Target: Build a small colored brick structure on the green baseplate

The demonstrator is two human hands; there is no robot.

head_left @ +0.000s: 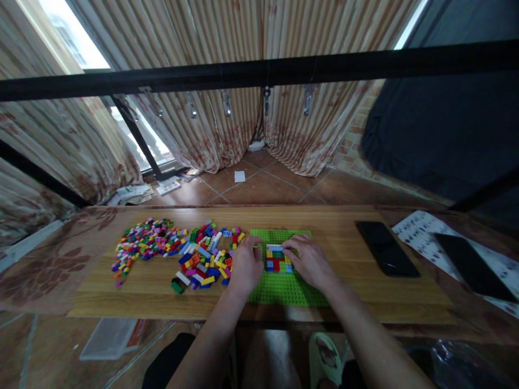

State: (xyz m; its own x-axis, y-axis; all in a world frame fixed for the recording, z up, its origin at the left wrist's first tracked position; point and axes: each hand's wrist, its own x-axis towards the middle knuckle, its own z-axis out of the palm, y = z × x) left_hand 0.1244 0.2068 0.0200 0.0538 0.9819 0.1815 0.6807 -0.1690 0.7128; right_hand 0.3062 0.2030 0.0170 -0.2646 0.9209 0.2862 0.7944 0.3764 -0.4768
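Observation:
A green studded baseplate point(267, 292) lies on the wooden board, with a small block of red, blue, yellow and green toy bricks point(279, 263) built on it. Along the far edge of that block is a long white brick point(274, 247). My right hand point(308, 259) has its thumb and finger closed at the right end of this brick. Over the plate's left edge, my left hand point(247, 263) is closed with curled fingers; whatever its fingertips hold, if anything, is hidden. Left of it spreads a pile of larger loose bricks point(203, 256) in many colours.
A heap of tiny bricks point(141, 240) covers the board's point(133, 300) left part. To the right lie a black phone point(387, 248), a printed sheet point(417, 229) and another dark flat device point(472, 265). A black metal bar point(243, 73) crosses beyond the board. Below, a clear plastic box point(108, 339) is visible.

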